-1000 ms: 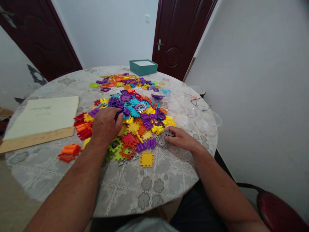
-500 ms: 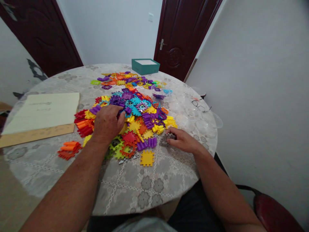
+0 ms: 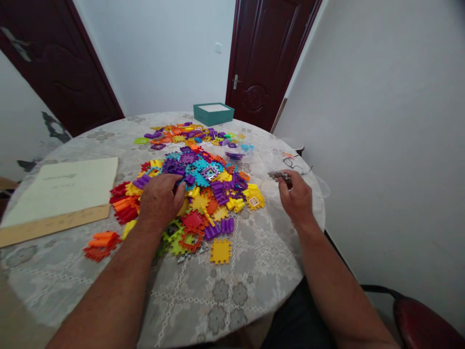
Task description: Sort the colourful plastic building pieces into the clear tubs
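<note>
My left hand (image 3: pixel 162 198) rests on the left side of a heap of colourful plastic interlocking building pieces (image 3: pixel 199 172). Its thumb and fingers curl at a purple piece (image 3: pixel 189 180); whether they grip it is hidden. Over the right part of the table, my right hand (image 3: pixel 296 196) is closed on grey notched building pieces (image 3: pixel 280 177), held tilted between thumb and fingers. A flat yellow square piece (image 3: pixel 221 251) lies at the near edge of the heap, close to two purple ribbed pieces (image 3: pixel 220 228).
A second pile of pieces (image 3: pixel 181 133) lies farther back, before a teal box (image 3: pixel 213 115). At left are a pale sheet (image 3: pixel 65 186) and a tan strip (image 3: pixel 54 225). Eyeglasses (image 3: pixel 298 167) and clear plastic items lie at right. An orange piece (image 3: pixel 102 245) sits apart.
My right hand has lifted the grey pieces off the tablecloth and moved them right and away from me. My left hand stays at the same spot on the heap. The view has tilted up slightly.
</note>
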`<action>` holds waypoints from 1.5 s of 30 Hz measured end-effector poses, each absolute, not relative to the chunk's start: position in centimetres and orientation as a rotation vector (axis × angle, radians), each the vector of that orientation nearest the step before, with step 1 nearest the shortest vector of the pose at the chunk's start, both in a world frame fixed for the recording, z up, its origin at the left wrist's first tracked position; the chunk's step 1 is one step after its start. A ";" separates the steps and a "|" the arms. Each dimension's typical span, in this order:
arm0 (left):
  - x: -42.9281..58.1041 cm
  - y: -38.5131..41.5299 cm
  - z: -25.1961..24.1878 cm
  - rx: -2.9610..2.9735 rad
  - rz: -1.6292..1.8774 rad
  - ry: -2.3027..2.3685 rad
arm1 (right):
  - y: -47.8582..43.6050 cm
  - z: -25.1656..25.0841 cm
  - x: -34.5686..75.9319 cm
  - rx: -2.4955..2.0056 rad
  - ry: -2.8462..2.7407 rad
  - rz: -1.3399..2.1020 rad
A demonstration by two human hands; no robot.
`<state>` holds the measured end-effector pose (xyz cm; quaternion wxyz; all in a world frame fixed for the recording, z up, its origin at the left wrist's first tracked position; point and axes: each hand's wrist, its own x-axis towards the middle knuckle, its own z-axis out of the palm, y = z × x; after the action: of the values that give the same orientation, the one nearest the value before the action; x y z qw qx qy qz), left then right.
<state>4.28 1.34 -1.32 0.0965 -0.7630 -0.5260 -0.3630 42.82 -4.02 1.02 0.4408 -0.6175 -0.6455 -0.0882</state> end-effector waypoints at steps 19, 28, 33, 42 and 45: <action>4.2 1.3 -1.4 -2.280 -1.095 -1.628 | -2.8 0.5 44.4 -1.588 -1.736 -0.369; 4.2 1.4 -1.5 -2.290 -1.106 -1.625 | -5.3 -1.0 39.5 -1.715 -2.110 0.036; 4.3 1.3 -1.4 -2.280 -1.080 -1.617 | -4.8 -3.5 38.4 -1.934 -2.047 0.075; 4.8 0.7 -0.7 -2.284 -1.110 -1.579 | -4.2 -3.3 38.6 -1.852 -1.977 0.334; 5.2 0.4 -0.5 -2.289 -1.132 -1.555 | -4.1 -2.9 39.1 -1.817 -1.916 0.514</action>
<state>5.19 0.39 -0.54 0.0759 -0.7634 -0.5187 -0.3774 39.10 -4.08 -2.93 0.2238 -0.6581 -0.6943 0.1863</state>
